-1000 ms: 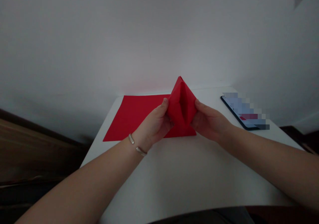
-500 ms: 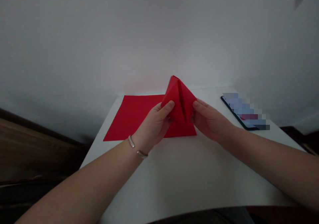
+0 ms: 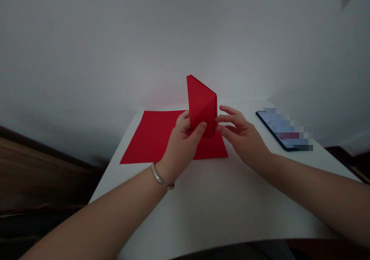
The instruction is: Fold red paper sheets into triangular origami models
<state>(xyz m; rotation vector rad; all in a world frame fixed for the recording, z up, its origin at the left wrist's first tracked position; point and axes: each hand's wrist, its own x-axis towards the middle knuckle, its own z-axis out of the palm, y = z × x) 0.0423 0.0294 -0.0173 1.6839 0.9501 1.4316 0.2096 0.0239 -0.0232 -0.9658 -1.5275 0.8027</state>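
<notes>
Step in hand, as we read it: collapsing the folded red paper (image 3: 202, 102) flat. It stands upright in the air, above the right end of the flat red sheet (image 3: 156, 136) on the white table (image 3: 219, 198); the phone (image 3: 277, 133) lies well to the right. Our left hand (image 3: 182, 144) pinches its lower part, thumb on the near face. Our right hand (image 3: 243, 138) is loose, fingers spread, tips just touching the right edge. The next move calls for squaring the layers before pressing any crease. A second ago the piece was puffed open, lower, and gripped from both sides.
</notes>
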